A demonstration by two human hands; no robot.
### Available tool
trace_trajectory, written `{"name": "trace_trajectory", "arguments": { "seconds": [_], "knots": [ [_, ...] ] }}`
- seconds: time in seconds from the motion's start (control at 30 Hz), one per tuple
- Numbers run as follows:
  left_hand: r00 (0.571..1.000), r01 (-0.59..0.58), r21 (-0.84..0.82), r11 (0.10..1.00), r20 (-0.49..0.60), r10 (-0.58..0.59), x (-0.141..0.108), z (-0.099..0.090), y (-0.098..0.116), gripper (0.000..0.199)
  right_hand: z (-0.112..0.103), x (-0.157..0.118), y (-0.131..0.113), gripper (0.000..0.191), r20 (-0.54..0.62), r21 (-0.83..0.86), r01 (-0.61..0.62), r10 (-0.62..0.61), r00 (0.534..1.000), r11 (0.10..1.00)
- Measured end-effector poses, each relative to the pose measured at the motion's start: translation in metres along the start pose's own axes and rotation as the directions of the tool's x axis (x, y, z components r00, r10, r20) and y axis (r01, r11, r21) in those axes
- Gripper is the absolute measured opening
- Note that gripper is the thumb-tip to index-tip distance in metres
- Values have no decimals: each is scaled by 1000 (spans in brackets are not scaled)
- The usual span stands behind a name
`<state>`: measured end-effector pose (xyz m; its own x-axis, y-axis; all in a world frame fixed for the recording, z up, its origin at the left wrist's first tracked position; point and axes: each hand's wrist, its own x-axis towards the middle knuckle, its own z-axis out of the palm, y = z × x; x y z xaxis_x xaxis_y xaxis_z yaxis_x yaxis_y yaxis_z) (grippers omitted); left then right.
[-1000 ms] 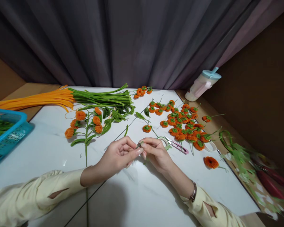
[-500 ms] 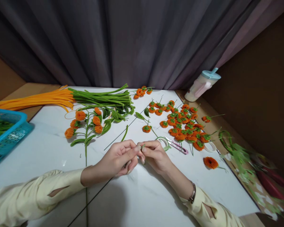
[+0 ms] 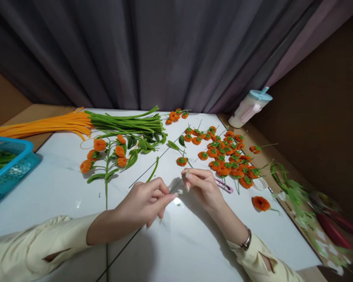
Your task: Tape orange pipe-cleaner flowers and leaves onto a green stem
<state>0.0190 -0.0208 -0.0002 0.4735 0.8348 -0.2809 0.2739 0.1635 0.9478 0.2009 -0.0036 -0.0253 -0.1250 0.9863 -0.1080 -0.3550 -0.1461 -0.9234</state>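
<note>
Between my left hand (image 3: 139,204) and my right hand (image 3: 205,190) runs a thin green strand (image 3: 177,185), which may be wire or floral tape; I cannot tell which. Both hands pinch it, one at each end, above the white tabletop (image 3: 176,243). Under my left forearm lies a long dark wire (image 3: 122,248). A green stem with orange pipe-cleaner persimmons and leaves (image 3: 106,168) rests left of my left hand. Just beyond my right hand sit a single orange persimmon (image 3: 181,161) and the pink handle of a cutter (image 3: 225,186), partly covered.
Many orange persimmons (image 3: 223,152) cluster at the right. Green pipe cleaners (image 3: 126,123) and orange pipe cleaners (image 3: 41,124) lie at the back left. A blue basket (image 3: 14,172) stands left, a tumbler (image 3: 248,109) back right, and red-handled pliers (image 3: 335,227) right.
My hands have moved apart from nearly touching, stretching the green strand between them. The right hand has shifted slightly right and now covers the green tape roll.
</note>
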Motion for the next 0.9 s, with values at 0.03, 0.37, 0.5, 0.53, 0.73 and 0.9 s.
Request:
{"name": "trace_trajectory", "arguments": {
  "seconds": [0.03,0.37,0.5,0.53,0.73,0.9],
  "knots": [
    [998,-56,63,996,-29,58,-2,0,-1,24,-1,0,0,17,-1,-6,11,-11,1000,1000],
    [982,-188,40,981,33,187,-7,5,-1,25,5,-3,14,23,130,157,-10,-11,991,987],
    [973,-43,-247,968,211,97,-4,4,0,33,4,-3,14,22,148,164,-13,-11,989,986],
    [963,-4,-298,955,255,84,-3,3,-1,35,3,-3,13,21,155,164,-10,-16,988,986],
    [980,80,-338,938,200,-12,2,4,-4,39,1,-2,11,17,111,141,22,-38,993,990],
    [998,27,-258,966,53,-14,1,7,-6,41,5,-2,12,21,114,124,-1,-13,993,992]
  ]
}}
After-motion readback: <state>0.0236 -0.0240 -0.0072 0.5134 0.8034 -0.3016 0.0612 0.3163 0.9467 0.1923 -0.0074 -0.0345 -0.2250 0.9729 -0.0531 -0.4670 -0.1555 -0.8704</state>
